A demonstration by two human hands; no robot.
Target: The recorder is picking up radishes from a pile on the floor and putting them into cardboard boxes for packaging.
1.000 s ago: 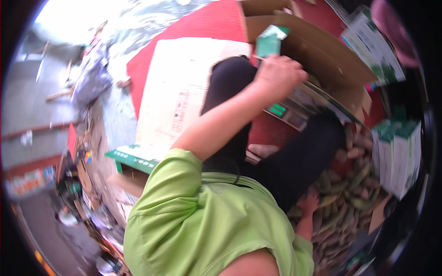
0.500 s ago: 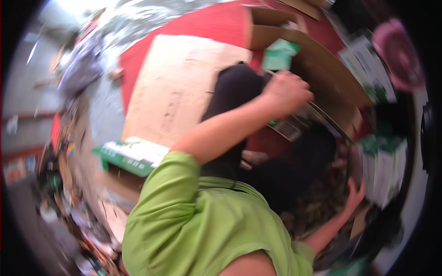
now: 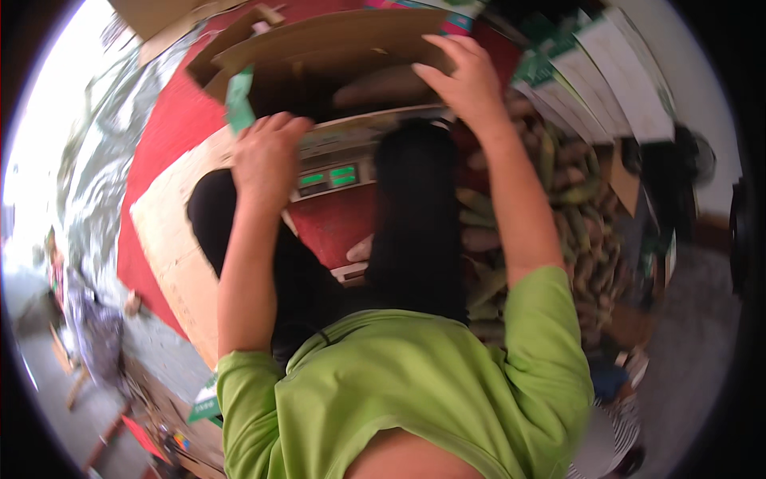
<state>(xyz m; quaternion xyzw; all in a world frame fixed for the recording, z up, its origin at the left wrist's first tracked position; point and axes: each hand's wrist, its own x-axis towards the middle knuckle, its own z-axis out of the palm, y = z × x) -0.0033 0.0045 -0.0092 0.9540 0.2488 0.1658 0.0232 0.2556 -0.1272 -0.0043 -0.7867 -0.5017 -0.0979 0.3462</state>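
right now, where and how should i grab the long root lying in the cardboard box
Probably around the middle of the long root, from above: it lies lengthwise in the cardboard box, whose top is open. The right hand, thumb and fingers apart by the box's right end, looks nearer.

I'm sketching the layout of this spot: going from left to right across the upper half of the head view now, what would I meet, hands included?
Plastic sheet → left hand → green-lit display → right hand → white-and-green boxes.
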